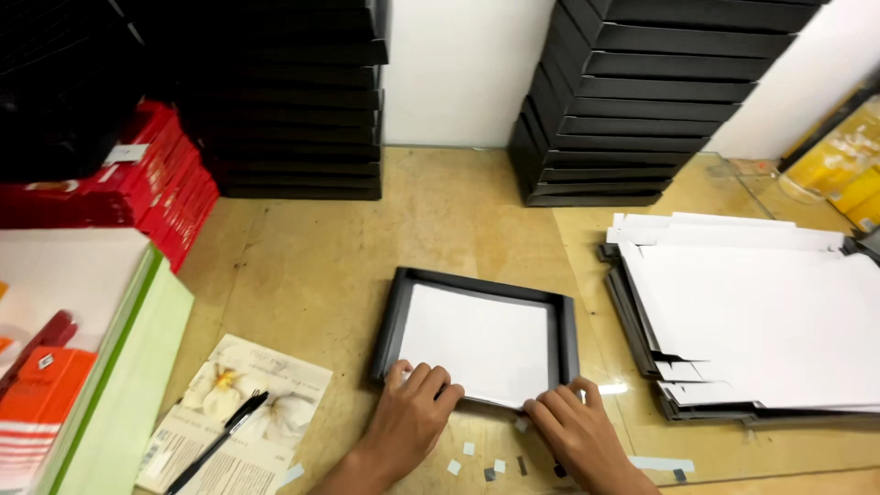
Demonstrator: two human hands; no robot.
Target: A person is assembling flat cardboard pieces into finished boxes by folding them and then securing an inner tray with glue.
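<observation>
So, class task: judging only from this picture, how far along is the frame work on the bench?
Done, it seems: two tall stacks of black frames stand at the wall. In hand: one black frame lies flat with a white sheet in it; the left hand and right hand press its near edge. Left: a pile of white sheets over dark frames waits on the right.

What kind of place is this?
Probably a small workshop where boxes get put together. Tall stacks of black trays stand by the wall, white sheets are piled up, and both hands press on a black tray.
</observation>
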